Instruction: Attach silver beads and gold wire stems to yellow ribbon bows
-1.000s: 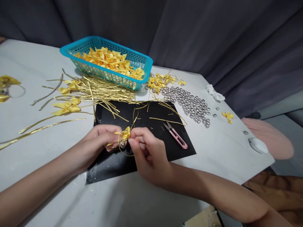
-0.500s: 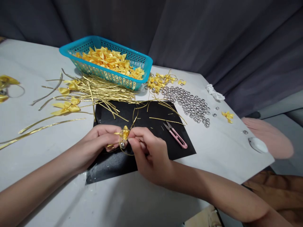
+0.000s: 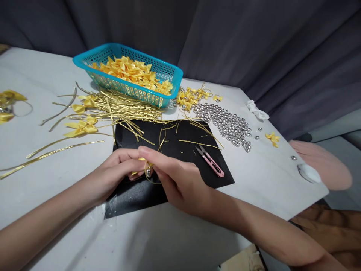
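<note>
Above the black mat (image 3: 135, 197), my left hand (image 3: 120, 167) is closed on a yellow ribbon bow (image 3: 141, 161), mostly covered by fingers. A small silver bell (image 3: 149, 171) hangs at the bow, with a loop of thin gold cord (image 3: 153, 182) below it. My right hand (image 3: 176, 177) meets the left from the right side, its fingers pressed together over the bow and cord. Its fingertips are partly hidden. Pink thread snips (image 3: 213, 165) lie on the mat to the right of my hands.
A blue basket (image 3: 126, 82) of yellow bows stands at the back. Gold cords (image 3: 126, 109) lie before it. Silver bells (image 3: 231, 126) are heaped at the right, near finished bows (image 3: 187, 99). A white object (image 3: 308, 173) sits by the right edge.
My right hand's fingers have moved up and left over the bow, straighter than before, and now cover most of it. My left hand keeps its hold.
</note>
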Tool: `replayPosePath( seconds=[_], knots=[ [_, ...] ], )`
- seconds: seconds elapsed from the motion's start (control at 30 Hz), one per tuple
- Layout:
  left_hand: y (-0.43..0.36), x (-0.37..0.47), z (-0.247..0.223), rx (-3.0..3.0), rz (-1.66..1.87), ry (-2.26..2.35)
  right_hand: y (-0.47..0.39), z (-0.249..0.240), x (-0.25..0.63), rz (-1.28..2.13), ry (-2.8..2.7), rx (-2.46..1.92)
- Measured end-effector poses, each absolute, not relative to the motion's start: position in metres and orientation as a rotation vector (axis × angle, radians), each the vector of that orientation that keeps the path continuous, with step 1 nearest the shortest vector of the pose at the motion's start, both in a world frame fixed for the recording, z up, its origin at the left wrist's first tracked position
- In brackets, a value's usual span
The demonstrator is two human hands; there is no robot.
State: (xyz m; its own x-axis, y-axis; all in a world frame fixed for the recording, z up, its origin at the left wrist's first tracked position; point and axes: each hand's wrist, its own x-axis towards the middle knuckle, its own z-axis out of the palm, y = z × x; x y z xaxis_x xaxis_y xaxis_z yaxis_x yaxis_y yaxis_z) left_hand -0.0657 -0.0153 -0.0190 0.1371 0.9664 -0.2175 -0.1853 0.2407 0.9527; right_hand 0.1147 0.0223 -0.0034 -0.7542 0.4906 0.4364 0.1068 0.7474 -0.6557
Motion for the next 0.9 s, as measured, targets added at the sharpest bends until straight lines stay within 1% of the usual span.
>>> replayPosePath(
  seconds=[0.07, 0.27, 0.53, 0.77, 0.9],
  knots=[
    [-0.016, -0.066, -0.019, 0.945, 1.038, 1.086, 0.024, -0.002, 0.115, 0.822, -2.364, -0.475],
    [-0.016, -0.065, -0.016, 0.959, 1.012, 1.088, 0.017, -0.009, 0.107, 0.818, -2.163, -0.612],
    [-0.015, -0.064, -0.016, 0.964, 1.03, 1.089, 0.01, -0.015, 0.104, 1.144, -1.922, -0.811],
    [-0.015, -0.064, -0.014, 0.905, 1.047, 1.091, 0.009, -0.012, 0.105, 1.062, -1.961, -0.779],
    [-0.015, -0.063, -0.013, 0.884, 1.05, 1.081, 0.009, -0.012, 0.106, 1.14, -1.985, -0.809]
  ],
)
